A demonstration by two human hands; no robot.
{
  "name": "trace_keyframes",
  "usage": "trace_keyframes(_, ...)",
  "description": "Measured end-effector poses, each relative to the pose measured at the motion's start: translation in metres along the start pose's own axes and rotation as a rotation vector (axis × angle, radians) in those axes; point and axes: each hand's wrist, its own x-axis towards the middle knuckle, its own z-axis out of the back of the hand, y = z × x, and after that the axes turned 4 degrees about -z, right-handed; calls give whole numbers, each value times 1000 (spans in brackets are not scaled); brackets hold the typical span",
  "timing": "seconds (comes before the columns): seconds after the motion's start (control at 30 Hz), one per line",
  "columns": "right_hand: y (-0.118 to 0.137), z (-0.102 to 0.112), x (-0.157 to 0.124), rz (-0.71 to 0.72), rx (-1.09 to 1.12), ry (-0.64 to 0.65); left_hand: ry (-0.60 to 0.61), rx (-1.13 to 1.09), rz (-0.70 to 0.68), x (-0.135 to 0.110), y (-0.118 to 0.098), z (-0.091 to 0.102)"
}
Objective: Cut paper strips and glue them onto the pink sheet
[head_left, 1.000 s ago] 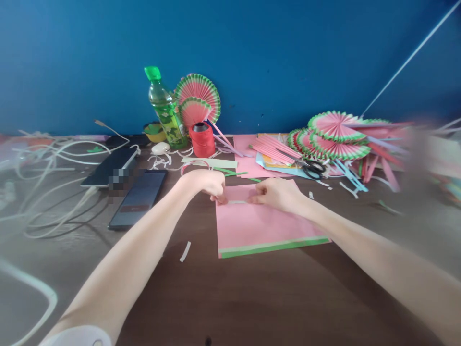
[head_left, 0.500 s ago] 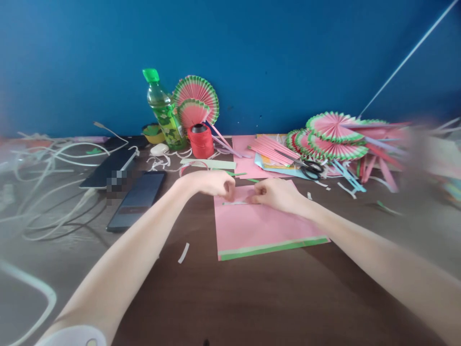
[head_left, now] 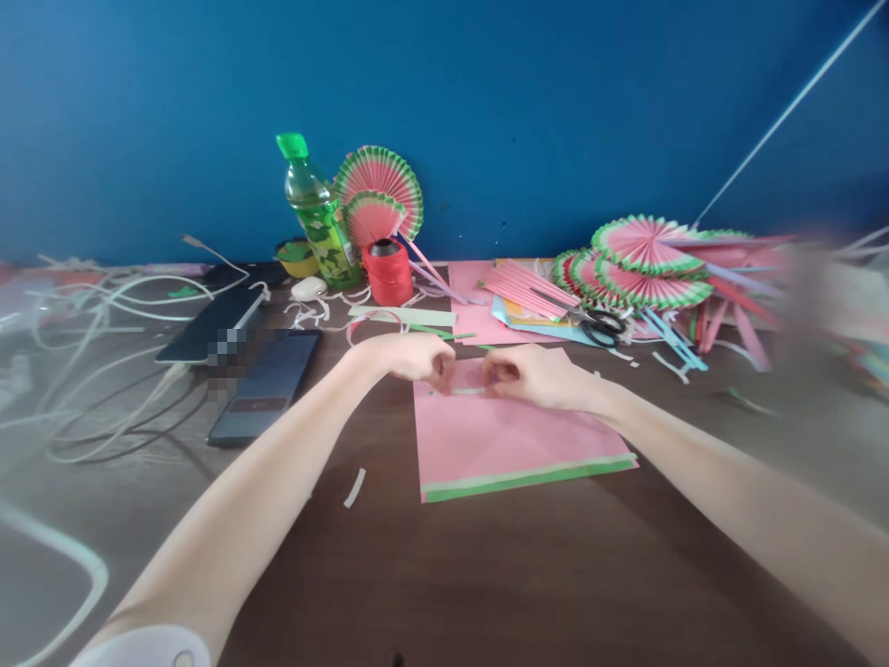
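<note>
A pink paper sheet [head_left: 507, 435] lies on the dark table, with a white and green band along its near edge. Over its far part a thin pale strip [head_left: 468, 391] stretches between my two hands. My left hand [head_left: 422, 357] is closed in a pinch at the strip's left end, and a small green tip shows beside the fingers. At the right end, the curled fingers of my right hand [head_left: 538, 375] pinch the strip. Both hands are close to the sheet; whether the fingertips press on it I cannot tell.
Behind the hands stand a green-capped bottle [head_left: 316, 218], a red spool [head_left: 389, 273] and pleated paper fans [head_left: 381, 190]. More fans [head_left: 643, 250] and scissors [head_left: 598, 326] lie to the right. A phone [head_left: 268, 389] and white cables [head_left: 90, 324] are on the left; a paper scrap [head_left: 355, 487] is nearer.
My right hand has shifted slightly, its fingers curling more. My left hand stays nearly in place. The pink sheet looks the same.
</note>
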Motion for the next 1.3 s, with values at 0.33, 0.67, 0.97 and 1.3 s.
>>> trace_keyframes(0.33,-1,-7,1,109,65,-101,-77,56,63,5,-3,-6)
trace_keyframes(0.67,1,-5,1,89,-42,-98,-75,37,43,2,-6,-5)
trace_keyframes(0.97,5,16,-4,28,103,115,-1,-16,-33,0,-2,-1)
trace_keyframes(1.3,7,19,-3,23,253,72,-77,-126,-107,0,-4,1)
